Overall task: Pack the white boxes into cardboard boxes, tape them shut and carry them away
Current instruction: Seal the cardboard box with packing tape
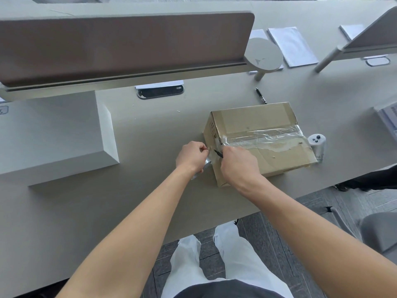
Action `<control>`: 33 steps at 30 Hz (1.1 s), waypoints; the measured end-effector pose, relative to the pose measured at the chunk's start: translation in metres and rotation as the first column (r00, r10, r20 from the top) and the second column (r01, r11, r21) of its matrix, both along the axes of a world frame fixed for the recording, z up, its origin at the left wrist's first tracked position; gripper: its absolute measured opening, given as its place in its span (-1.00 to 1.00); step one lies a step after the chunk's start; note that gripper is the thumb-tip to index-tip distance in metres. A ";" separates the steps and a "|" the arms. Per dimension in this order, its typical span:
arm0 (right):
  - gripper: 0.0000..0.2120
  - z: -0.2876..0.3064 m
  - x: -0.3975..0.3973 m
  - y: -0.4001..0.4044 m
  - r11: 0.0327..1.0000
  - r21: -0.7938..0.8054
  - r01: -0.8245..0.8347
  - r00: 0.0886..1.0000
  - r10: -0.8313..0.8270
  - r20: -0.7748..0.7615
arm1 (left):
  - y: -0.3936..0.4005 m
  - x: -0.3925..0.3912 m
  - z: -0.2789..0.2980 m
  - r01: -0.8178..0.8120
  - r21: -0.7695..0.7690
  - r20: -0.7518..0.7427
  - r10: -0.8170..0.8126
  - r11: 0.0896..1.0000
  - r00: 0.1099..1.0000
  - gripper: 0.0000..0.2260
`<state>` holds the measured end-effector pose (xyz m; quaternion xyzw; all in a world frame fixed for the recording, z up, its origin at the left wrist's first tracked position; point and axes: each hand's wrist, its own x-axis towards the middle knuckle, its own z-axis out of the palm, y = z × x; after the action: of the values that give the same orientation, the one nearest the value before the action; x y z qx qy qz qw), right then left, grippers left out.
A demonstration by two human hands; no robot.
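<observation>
Hands at the carton's left end on the bench: left pinching the tape roll taut, right gripping a dark cutter, apparently to sever the strip sealing the seam.

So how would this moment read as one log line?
stage: taping | cardboard box: flaps closed, tape across top | left hand: holds tape roll | right hand: holds dark tool at tape

Brown cardboard box on desk, flaps closed, clear tape strip along top seam. Large flat white rectangular box lies well left.
</observation>
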<state>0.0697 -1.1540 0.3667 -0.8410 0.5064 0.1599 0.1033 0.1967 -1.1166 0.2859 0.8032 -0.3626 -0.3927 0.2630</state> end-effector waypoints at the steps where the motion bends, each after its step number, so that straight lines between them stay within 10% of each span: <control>1: -0.80 0.000 0.001 -0.001 1.000 -0.012 -0.004 1.000 0.004 -0.007 | -0.001 0.000 0.000 0.002 0.003 0.002 -0.002 1.000 1.000 -0.83; 19: -0.75 0.003 -0.004 -0.003 0.999 0.036 -0.038 0.996 0.041 -0.074 | 0.012 0.015 -0.004 -0.029 0.092 0.101 0.019 0.995 0.995 -0.81; 27: -0.72 0.001 -0.041 -0.045 0.986 0.139 0.096 0.859 -0.152 0.489 | 0.025 0.022 -0.016 -0.045 0.100 0.023 0.043 0.994 0.999 -0.75; 33: -0.58 -0.040 -0.018 -0.056 0.976 0.086 0.198 0.872 -0.216 0.439 | 0.039 0.022 -0.028 -0.019 0.091 0.203 0.000 0.996 0.979 -0.68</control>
<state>0.0516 -1.2100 0.3270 -0.7940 0.5530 -0.0391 0.2493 0.2186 -1.0772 0.2582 0.8522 -0.3650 -0.3237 0.1892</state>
